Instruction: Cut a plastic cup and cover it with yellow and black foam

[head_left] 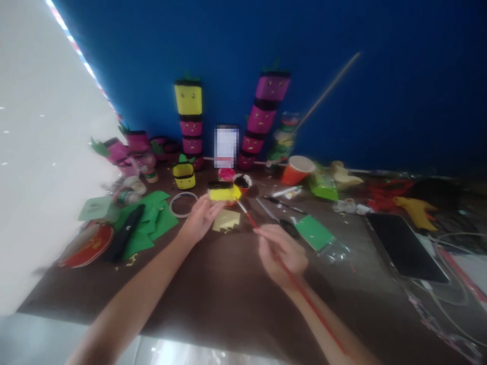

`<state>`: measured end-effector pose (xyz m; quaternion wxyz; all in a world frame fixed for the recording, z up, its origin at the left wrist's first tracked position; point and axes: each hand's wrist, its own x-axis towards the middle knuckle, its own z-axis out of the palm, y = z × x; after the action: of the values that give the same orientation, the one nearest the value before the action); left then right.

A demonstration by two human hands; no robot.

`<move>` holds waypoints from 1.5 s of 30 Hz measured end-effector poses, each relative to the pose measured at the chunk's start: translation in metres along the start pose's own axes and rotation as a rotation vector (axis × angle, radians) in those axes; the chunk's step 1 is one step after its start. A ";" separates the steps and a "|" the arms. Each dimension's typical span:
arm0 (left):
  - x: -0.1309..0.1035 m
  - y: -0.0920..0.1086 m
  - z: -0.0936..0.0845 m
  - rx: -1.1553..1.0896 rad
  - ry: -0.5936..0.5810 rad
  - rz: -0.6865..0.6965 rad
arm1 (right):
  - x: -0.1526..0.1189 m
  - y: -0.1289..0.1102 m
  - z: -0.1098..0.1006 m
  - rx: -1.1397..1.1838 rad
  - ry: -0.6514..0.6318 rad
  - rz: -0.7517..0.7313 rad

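Note:
My left hand (pixel 203 218) holds a small yellow piece with a black band (pixel 221 192) above the table. My right hand (pixel 282 252) is closed around a long red paintbrush (pixel 304 294), whose pale tip points up and left, close to the right end of the yellow piece. Just behind that tip stands a small cup with dark contents (pixel 242 182). A pale yellow paper piece (pixel 227 220) lies on the brown table (pixel 228 284) below the held piece. Blur hides whether the brush touches the yellow piece.
Yellow and purple stacked figures (pixel 189 101) stand along the blue wall. A tape roll (pixel 184 204), green sheets (pixel 152 223) and a red round lid (pixel 91 246) lie left. Rightward are an orange cup (pixel 298 170), a green square (pixel 314 232), a tablet (pixel 405 246) and a yellow glue gun (pixel 416 210).

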<state>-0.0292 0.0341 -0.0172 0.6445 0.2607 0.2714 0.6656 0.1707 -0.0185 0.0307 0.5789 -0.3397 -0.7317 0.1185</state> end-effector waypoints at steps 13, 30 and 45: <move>-0.001 0.001 0.003 0.031 0.023 -0.014 | 0.002 0.000 -0.001 0.022 -0.029 -0.039; -0.001 0.002 0.008 0.049 0.083 0.029 | 0.003 -0.002 0.001 -0.016 -0.058 -0.017; -0.001 0.000 0.008 0.053 0.093 0.033 | 0.003 -0.003 0.002 -0.068 -0.040 -0.037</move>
<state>-0.0236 0.0329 -0.0111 0.6129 0.2512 0.3141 0.6802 0.1672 -0.0190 0.0340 0.5544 -0.3431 -0.7529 0.0899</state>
